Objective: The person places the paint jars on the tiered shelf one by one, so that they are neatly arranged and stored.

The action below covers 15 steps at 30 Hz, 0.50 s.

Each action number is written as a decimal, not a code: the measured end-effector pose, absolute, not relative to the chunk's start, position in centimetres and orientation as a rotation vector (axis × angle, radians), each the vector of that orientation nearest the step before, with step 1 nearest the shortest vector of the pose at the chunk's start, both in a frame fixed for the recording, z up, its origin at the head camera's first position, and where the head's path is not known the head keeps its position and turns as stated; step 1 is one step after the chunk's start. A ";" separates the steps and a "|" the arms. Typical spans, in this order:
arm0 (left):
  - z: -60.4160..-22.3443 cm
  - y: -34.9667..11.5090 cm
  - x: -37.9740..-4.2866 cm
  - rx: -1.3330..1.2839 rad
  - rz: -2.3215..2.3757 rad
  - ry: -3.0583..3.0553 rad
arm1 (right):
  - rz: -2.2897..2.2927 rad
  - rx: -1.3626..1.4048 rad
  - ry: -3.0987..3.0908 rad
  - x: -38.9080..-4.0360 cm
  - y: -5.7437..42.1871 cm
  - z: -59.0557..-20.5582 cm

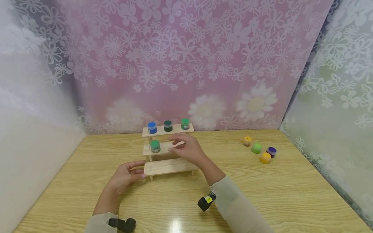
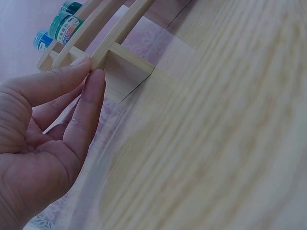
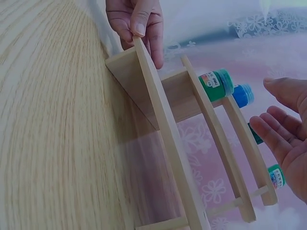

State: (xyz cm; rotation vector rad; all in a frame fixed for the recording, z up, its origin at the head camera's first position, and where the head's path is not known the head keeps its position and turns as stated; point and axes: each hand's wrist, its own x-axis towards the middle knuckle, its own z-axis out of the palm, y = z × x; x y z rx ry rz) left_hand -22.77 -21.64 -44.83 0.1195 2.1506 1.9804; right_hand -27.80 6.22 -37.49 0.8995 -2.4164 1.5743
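A three-step wooden display rack [image 1: 170,167] stands on the table. My left hand [image 1: 123,176] pinches the left end of its lowest step between thumb and fingers, as the left wrist view shows. My right hand [image 1: 189,150] hovers over the middle step, thumb and fingers apart, holding nothing. To its left on that step sits a green paint jar [image 1: 155,146]. Along the top step stand a blue paint jar [image 1: 152,127], a dark green paint jar [image 1: 168,126] and another green paint jar [image 1: 185,124].
At the right of the table [image 1: 233,194] several more paint jars stand in a loose group: a yellow jar [image 1: 247,141], a light green jar [image 1: 256,148], a purple jar [image 1: 271,151] and an orange-yellow jar [image 1: 265,158]. A flowered curtain [image 1: 186,64] hangs behind the rack.
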 end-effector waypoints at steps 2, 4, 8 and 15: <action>-44.7 -21.6 -22.8 0.121 1.980 2.155 | 1.580 0.895 -2.414 -27.7 6.5 -37.4; -44.7 -21.6 -22.8 0.113 1.984 2.155 | 1.584 0.897 -2.410 -27.5 6.8 -37.4; -44.7 -21.5 -22.8 0.094 1.991 2.151 | 1.588 0.917 -2.397 -27.3 7.5 -37.4; -44.8 -21.6 -22.8 0.098 1.991 2.143 | 1.547 0.949 -2.323 -26.8 9.0 -37.3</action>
